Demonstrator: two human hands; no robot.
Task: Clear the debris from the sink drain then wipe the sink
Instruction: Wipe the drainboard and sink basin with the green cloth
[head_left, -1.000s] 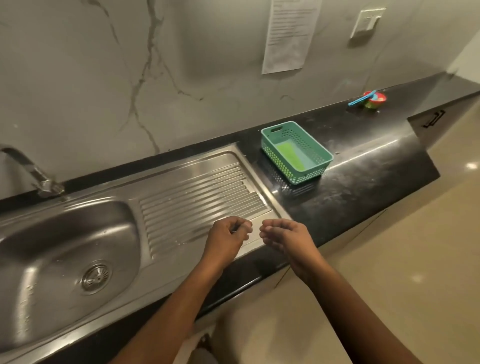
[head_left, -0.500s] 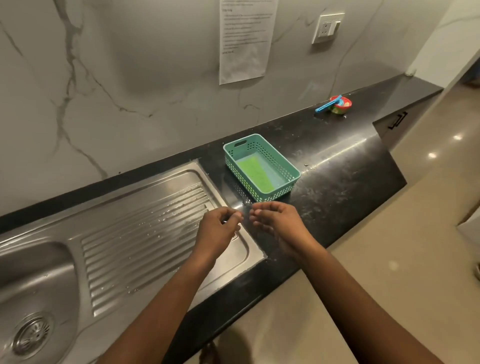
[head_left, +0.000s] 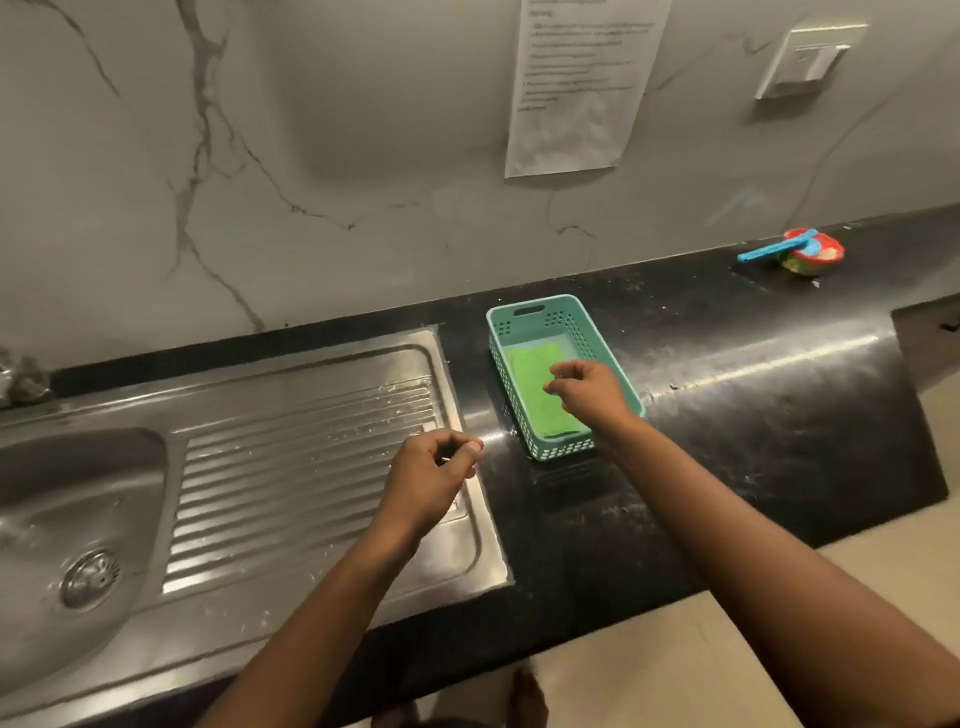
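Drain (head_left: 91, 577) sits well left of the left hand (head_left: 431, 473), low in the sink (head_left: 78, 467). That hand hovers over the right edge of the drainboard (head_left: 311, 457), fingers curled, thumb tip against forefinger; whether anything is pinched between them I cannot tell. Just right of it stands the basket (head_left: 563, 449), with the cloth (head_left: 530, 400) lying flat inside. Right hand (head_left: 587, 389) hangs over the cloth in a loose claw, holding nothing. Likely step: fetching the cloth for the wipe. The next move calls for a pinch on the cloth, then a lift clear of the basket's wall.
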